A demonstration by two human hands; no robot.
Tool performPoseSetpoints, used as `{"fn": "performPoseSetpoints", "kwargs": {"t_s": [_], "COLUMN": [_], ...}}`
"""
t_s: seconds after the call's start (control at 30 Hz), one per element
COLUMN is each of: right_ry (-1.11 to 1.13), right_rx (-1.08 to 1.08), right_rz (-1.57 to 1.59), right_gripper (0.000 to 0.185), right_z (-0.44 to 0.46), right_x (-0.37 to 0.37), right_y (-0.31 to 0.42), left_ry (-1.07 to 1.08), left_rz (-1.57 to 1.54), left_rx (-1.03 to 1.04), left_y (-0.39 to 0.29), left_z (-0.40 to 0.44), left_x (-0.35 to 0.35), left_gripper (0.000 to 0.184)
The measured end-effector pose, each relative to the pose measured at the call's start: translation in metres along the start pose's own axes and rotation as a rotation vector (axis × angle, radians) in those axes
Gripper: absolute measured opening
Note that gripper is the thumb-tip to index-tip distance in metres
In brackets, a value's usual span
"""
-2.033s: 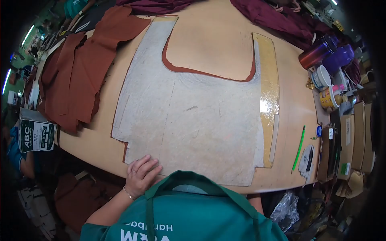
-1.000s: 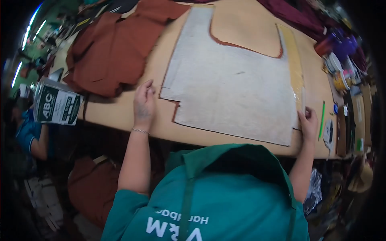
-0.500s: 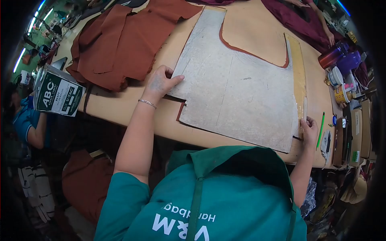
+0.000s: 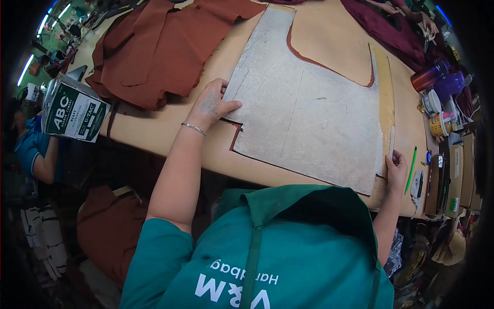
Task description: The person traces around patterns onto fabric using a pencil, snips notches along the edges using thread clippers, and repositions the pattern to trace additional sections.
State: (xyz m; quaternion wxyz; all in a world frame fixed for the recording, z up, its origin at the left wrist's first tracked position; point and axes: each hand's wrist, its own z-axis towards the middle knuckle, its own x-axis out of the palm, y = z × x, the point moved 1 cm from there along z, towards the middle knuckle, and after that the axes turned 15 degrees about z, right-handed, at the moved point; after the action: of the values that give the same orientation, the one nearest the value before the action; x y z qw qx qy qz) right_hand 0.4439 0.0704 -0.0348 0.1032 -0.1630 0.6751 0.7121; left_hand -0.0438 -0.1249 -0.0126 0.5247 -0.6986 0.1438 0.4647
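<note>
A large grey-white pattern board [image 4: 309, 113] with a curved cut-out lies on the table, and a thin reddish-brown edge shows along its curve and notch. My left hand [image 4: 212, 104] grips the board's left edge, its thumb on top and its other fingers partly hidden at the rim. Down at the lower right corner, my right hand [image 4: 396, 169] pinches the edge beside a yellowish strip [image 4: 385, 92]. That strip runs along the board's right side. Reddish-brown leather [image 4: 154, 51] is spread out just beyond my left hand.
A rubber cement can [image 4: 76, 110] stands at the left table edge. Along the right are a green pen [image 4: 411, 169], a purple bottle [image 4: 447, 82], a white tub [image 4: 431, 102] and cardboard boxes [image 4: 456, 177]. Another person's hand [image 4: 428, 24] is over maroon material [image 4: 368, 18].
The view has shifted slightly. My left hand and the board's left side appear a little farther right; both hands keep their grip. The other person's hand at upper right has moved up.
</note>
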Motion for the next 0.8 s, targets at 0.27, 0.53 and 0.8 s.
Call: {"fn": "performPoseSetpoints", "kwargs": {"t_s": [0.27, 0.53, 0.8], "right_ry": [-0.027, -0.064, -0.016], "right_rx": [-0.035, 0.072, 0.068], "right_rz": [-0.090, 0.012, 0.081], "right_gripper": [0.034, 0.039, 0.038], "right_z": [-0.008, 0.003, -0.004], "right_x": [0.008, -0.001, 0.006], "right_y": [0.010, 0.003, 0.010], "left_ry": [-0.025, 0.103, 0.199], "left_rz": [0.119, -0.017, -0.240], "left_rx": [0.105, 0.036, -0.083], "left_y": [0.001, -0.009, 0.007], "left_z": [0.001, -0.001, 0.003], "left_x": [-0.001, -0.008, -0.007], "left_gripper": [0.053, 0.055, 0.061]}}
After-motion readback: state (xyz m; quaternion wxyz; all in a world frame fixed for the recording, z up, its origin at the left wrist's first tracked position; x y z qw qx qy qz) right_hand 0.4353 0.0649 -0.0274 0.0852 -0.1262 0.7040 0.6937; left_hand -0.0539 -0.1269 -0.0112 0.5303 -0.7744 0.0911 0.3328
